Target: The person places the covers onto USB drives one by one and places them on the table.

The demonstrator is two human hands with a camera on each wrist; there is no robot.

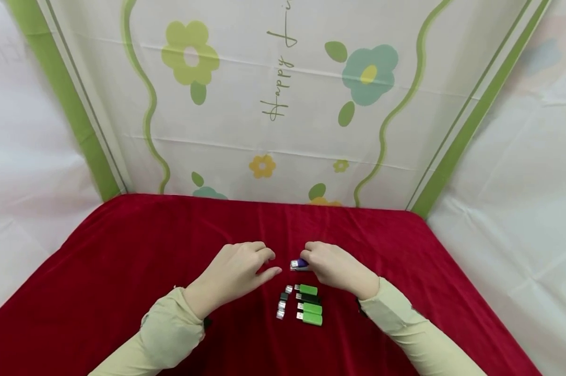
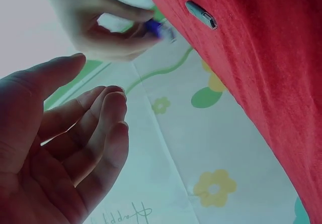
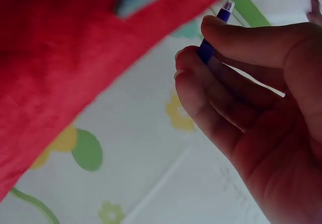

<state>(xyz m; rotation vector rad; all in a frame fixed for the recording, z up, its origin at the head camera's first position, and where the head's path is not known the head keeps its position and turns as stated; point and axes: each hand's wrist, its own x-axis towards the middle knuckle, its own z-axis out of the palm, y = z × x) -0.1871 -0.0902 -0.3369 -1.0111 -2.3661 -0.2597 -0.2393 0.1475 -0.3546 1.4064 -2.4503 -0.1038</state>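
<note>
My right hand [image 1: 337,265] pinches a blue USB flash drive [image 1: 303,263] between thumb and fingertips. In the right wrist view the drive [image 3: 207,51] has its metal plug end pointing up and away from the palm. My left hand [image 1: 236,271] is to the left of it, fingers relaxed and bent, holding nothing; the left wrist view shows its palm bare. A grey USB flash drive [image 2: 201,15] lies on the red cloth, just beneath the raised blue one in the head view. Nearer me lie a black USB flash drive [image 1: 308,298] and several green USB flash drives [image 1: 312,308], plugs facing left.
Left of the row, several small silver caps [image 1: 281,305] and one black cap [image 1: 284,296] form a column. Red cloth [image 1: 161,250] covers the table. A white patterned curtain [image 1: 236,130] stands behind, with white side walls [image 1: 513,209].
</note>
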